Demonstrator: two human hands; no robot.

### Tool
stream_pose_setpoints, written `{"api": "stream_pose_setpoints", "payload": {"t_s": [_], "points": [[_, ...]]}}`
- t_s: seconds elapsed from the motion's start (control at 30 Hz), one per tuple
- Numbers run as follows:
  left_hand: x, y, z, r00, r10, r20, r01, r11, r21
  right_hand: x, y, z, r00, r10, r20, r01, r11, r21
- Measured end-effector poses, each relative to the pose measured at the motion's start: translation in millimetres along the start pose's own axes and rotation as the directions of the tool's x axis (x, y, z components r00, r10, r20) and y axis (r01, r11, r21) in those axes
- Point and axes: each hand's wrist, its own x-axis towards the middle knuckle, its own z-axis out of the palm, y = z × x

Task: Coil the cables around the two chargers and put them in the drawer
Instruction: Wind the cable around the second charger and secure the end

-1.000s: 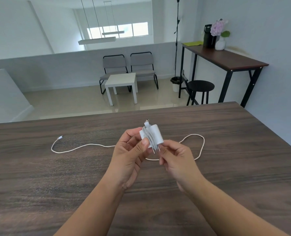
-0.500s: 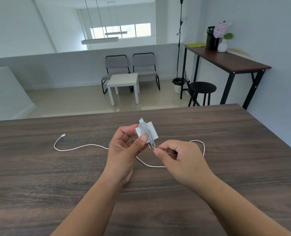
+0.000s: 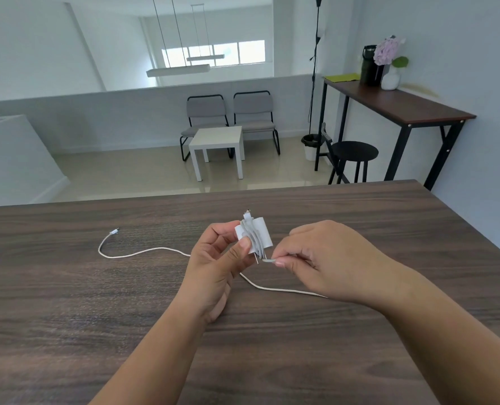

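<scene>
Just above the dark wood table (image 3: 67,331), the left hand (image 3: 213,270) holds a white charger (image 3: 254,235), its grip pinched on the block with the thumb pressed against the near face and the fingers curled behind. Several turns of white cable (image 3: 143,252) already wrap the charger's middle. The right hand (image 3: 325,261) is beside it, grip pinching the cable between thumb and forefinger just below the charger's lower edge. From there the loose cable seems to pass under the right hand, though that stretch is hidden, then trails left across the table behind the left hand, ending in a small connector (image 3: 115,231) lying well apart from both hands.
</scene>
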Motion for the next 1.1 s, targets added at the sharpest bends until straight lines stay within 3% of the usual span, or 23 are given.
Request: {"api": "stream_pose_setpoints", "payload": {"t_s": [0.2,0.4,0.53,0.63,0.83,1.0,1.1], "points": [[0,0,-2,0.998,-0.051,0.022,0.053,0.994,-0.095,-1,-1,1,0.999,0.014,-0.042,-0.016,0.999,-0.037],[-1,2,-1,0.995,0.033,0.091,-0.047,0.987,0.154,3,6,-3,0.980,-0.066,-0.188,0.037,0.987,-0.154],[-4,5,-2,0.980,-0.005,0.199,-0.044,0.969,0.244,11,16,-12,0.981,-0.067,-0.181,0.081,0.994,0.070],[-6,4,1,0.970,-0.022,0.244,-0.039,0.969,0.245,14,23,-12,0.988,0.018,-0.154,0.031,0.950,0.312],[-6,9,4,0.972,0.024,0.234,-0.097,0.947,0.305,15,29,1,0.986,0.165,-0.017,-0.105,0.696,0.711],[-6,9,3,0.962,0.052,0.267,-0.147,0.926,0.347,12,28,4,0.977,0.209,0.034,-0.125,0.442,0.888],[-6,9,5,0.953,0.029,0.303,-0.103,0.967,0.232,13,29,6,0.966,0.247,0.072,-0.136,0.250,0.959]]}}
